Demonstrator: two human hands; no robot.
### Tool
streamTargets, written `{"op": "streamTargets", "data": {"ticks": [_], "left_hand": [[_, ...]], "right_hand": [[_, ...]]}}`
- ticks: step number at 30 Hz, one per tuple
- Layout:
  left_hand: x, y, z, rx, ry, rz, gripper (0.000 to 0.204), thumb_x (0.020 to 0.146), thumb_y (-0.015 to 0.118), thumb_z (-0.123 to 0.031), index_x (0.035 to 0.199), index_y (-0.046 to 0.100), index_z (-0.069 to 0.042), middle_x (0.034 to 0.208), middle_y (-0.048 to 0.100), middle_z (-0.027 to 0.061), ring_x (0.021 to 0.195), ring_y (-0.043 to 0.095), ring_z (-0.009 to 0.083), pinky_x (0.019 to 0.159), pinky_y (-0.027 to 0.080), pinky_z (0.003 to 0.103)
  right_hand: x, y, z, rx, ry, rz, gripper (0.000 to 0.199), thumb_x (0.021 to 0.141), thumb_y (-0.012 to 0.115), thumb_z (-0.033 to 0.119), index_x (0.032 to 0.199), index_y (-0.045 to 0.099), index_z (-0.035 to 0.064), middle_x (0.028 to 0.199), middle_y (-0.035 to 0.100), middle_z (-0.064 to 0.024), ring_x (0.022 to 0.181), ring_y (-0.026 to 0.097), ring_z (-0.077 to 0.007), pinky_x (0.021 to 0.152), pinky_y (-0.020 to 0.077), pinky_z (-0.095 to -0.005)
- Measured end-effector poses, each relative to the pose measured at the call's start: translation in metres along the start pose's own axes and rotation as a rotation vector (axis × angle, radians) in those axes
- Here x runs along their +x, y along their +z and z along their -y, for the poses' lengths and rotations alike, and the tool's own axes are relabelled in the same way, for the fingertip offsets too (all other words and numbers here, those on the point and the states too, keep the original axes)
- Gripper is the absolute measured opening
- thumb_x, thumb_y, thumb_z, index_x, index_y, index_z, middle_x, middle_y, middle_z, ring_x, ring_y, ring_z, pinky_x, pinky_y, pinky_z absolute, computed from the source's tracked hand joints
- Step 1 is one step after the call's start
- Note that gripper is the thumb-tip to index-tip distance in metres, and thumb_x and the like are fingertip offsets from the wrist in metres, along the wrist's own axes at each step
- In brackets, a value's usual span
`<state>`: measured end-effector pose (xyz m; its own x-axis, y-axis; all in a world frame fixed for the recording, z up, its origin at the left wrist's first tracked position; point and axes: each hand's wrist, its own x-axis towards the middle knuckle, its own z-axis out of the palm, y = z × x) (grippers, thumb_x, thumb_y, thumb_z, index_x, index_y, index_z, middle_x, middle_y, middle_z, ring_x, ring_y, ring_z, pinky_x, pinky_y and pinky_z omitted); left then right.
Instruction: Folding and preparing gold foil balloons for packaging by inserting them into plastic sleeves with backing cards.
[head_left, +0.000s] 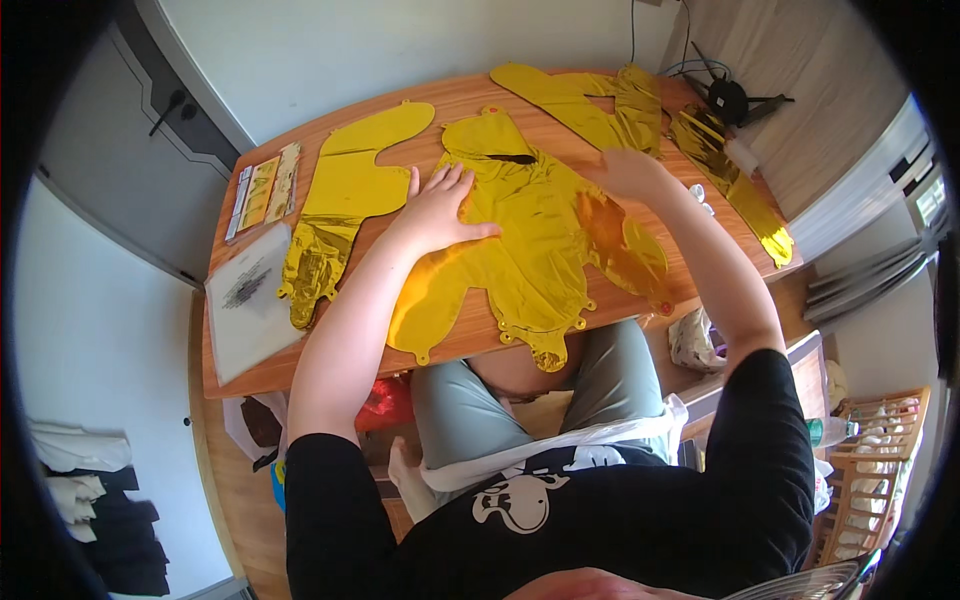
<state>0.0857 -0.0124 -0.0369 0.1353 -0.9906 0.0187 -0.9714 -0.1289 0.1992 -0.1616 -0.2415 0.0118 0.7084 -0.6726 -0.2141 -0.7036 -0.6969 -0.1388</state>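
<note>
A flat gold foil balloon [530, 250] with several rounded lobes and small edge tabs lies creased on the table in front of me. My left hand [440, 210] rests on its upper left part, palm down, fingers and thumb spread. My right hand [632, 177] is at the balloon's upper right edge; its fingers are bent down and blurred, so any grip is hidden. Left of my left hand lies another flat gold foil balloon [350, 180], its lower end crumpled. Beyond my right hand is a third gold foil balloon [570, 100].
A further gold foil piece [728, 180] lies along the table's [385, 262] right side, near a black device [728, 100] with cables. Packaging sheets [265, 190] and a translucent sleeve [245, 300] lie at the left. Small white items [702, 198] sit right of my right hand.
</note>
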Motion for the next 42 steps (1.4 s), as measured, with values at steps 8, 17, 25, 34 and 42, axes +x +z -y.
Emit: {"op": "streamTargets", "data": {"ticks": [8, 17, 25, 34, 42], "left_hand": [[0.006, -0.002, -0.005, 0.011, 0.004, 0.014, 0.117, 0.08, 0.064, -0.078, 0.159, 0.029, 0.0, 0.167, 0.023, 0.0227, 0.158, 0.015, 0.0315, 0.126, -0.006, 0.056], [0.006, 0.0, -0.005, 0.026, -0.003, 0.006, 0.117, 0.08, 0.063, -0.079, 0.159, 0.029, 0.0, 0.167, 0.023, 0.0224, 0.158, 0.015, 0.0309, 0.126, -0.006, 0.057], [0.001, -0.005, -0.012, 0.025, -0.026, 0.012, 0.112, 0.081, 0.068, -0.071, 0.158, 0.031, 0.001, 0.166, 0.025, 0.0237, 0.157, 0.018, 0.0335, 0.126, -0.005, 0.057], [0.004, -0.006, -0.014, 0.025, -0.013, -0.012, 0.11, 0.081, 0.07, -0.067, 0.158, 0.032, 0.001, 0.166, 0.027, 0.0227, 0.157, 0.02, 0.0319, 0.126, -0.005, 0.056], [0.005, -0.001, -0.006, 0.031, -0.007, -0.012, 0.107, 0.083, 0.068, -0.067, 0.158, 0.032, -0.001, 0.167, 0.026, 0.0222, 0.157, 0.02, 0.032, 0.126, -0.005, 0.057]], "right_hand": [[-0.128, 0.027, -0.036, 0.221, 0.061, -0.167, 0.058, 0.082, 0.08, 0.045, 0.115, 0.063, 0.0003, 0.094, 0.071, -0.0147, 0.086, 0.07, -0.0274, 0.077, 0.0538, -0.0381], [-0.112, 0.033, -0.051, 0.381, 0.059, 0.0, 0.038, 0.084, 0.079, 0.032, 0.101, 0.07, -0.0014, 0.088, 0.071, -0.0112, 0.078, 0.066, -0.0207, 0.068, 0.0508, -0.0363], [-0.116, 0.017, 0.005, 1.436, -0.144, 0.161, 0.046, 0.101, 0.063, 0.017, 0.138, 0.053, -0.0079, 0.127, 0.066, -0.0109, 0.114, 0.064, -0.0165, 0.101, 0.0497, -0.0293], [-0.076, 0.047, 0.036, 1.083, -0.494, 0.194, 0.063, 0.109, 0.037, 0.054, 0.126, 0.065, 0.0004, 0.13, 0.066, -0.0129, 0.125, 0.056, -0.0222, 0.114, 0.0363, -0.0361], [-0.038, 0.037, 0.035, 0.411, -0.404, -0.272, 0.04, 0.102, 0.06, 0.028, 0.132, 0.061, 0.0019, 0.137, 0.063, -0.0167, 0.135, 0.052, -0.0311, 0.115, 0.0362, -0.0437]]}}
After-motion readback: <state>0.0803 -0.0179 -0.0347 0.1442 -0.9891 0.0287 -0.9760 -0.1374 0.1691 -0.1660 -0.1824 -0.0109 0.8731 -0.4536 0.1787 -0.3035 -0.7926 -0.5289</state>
